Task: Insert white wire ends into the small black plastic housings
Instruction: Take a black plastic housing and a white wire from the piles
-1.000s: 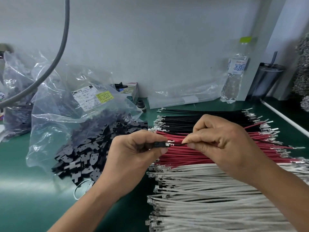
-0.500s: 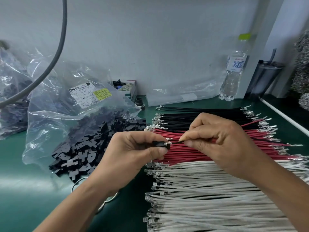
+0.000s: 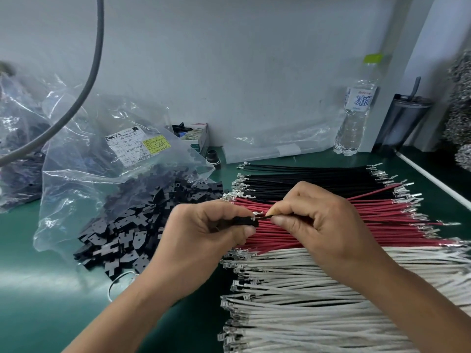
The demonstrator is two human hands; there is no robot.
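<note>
My left hand (image 3: 204, 235) pinches a small black plastic housing (image 3: 242, 221) between thumb and fingers, above the wire piles. My right hand (image 3: 323, 225) pinches a thin dark wire (image 3: 265, 217) whose metal terminal (image 3: 257, 214) sits at the housing's open end. How deep the terminal sits in the housing is hidden by my fingers. Below my hands lies a broad pile of white wires (image 3: 318, 301) with crimped metal ends. Loose black housings (image 3: 122, 235) spill from a clear plastic bag (image 3: 102, 161) to the left.
Red wires (image 3: 382, 225) and black wires (image 3: 305, 177) lie in rows behind the white ones on the green mat (image 3: 30, 276). A water bottle (image 3: 356, 115) and a dark tumbler (image 3: 402, 121) stand at the back right. A grey cable (image 3: 94, 59) hangs at upper left.
The wire's terminal has closed the small gap to the housing's end. Both hands stay together above the red wires, and the view has shifted slightly.
</note>
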